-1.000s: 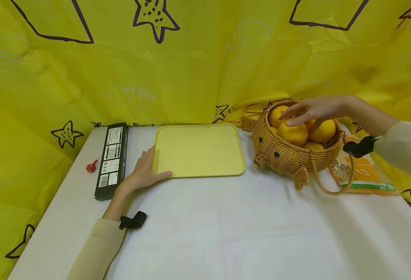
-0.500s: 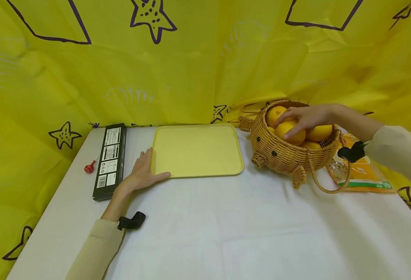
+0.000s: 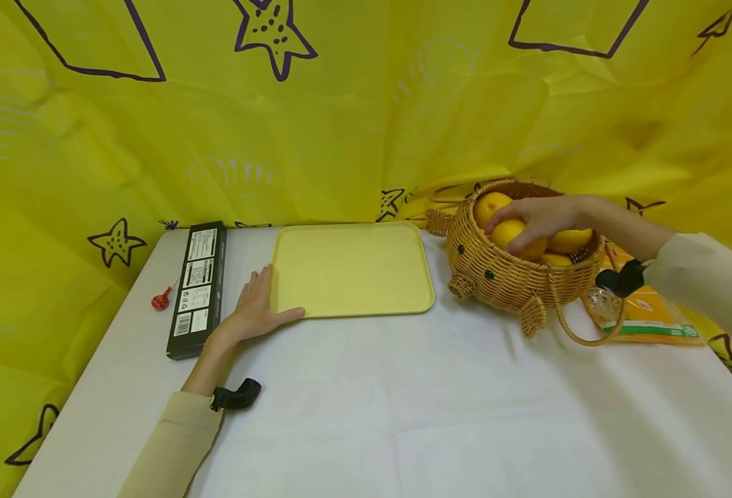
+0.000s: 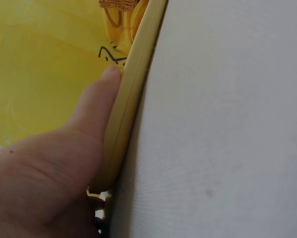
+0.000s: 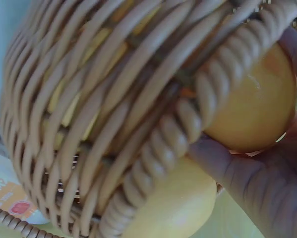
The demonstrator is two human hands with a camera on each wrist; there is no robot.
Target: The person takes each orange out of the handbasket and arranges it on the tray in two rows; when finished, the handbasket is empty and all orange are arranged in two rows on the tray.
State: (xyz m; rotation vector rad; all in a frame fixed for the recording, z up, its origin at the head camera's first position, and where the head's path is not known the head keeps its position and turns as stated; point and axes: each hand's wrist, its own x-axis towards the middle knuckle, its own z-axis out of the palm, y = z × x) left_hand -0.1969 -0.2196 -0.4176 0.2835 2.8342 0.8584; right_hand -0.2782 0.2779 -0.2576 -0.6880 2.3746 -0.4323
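Observation:
My left hand (image 3: 252,312) rests at the near left corner of a pale yellow tray (image 3: 353,271). Its thumb lies along the front edge and its fingers along the left side; the left wrist view shows the thumb against the tray's rim (image 4: 128,104). On the right, a wicker basket (image 3: 499,280) with a pig's face holds several oranges. My right hand (image 3: 549,214) reaches in over the rim and grips one orange (image 3: 506,234). In the right wrist view, thumb and fingers curl round that orange (image 5: 260,101), partly hidden by the woven rim.
Left of the tray lies a long black box (image 3: 196,290) with white labels, beside a red-wrapped lollipop (image 3: 161,299). An orange-and-white packet (image 3: 649,311) lies partly behind the basket's handle. Yellow patterned cloth (image 3: 316,138) hangs along the table's back edge.
My right hand has come down from above the basket, and its fingers have closed round an orange. The left hand has stayed at the tray's corner.

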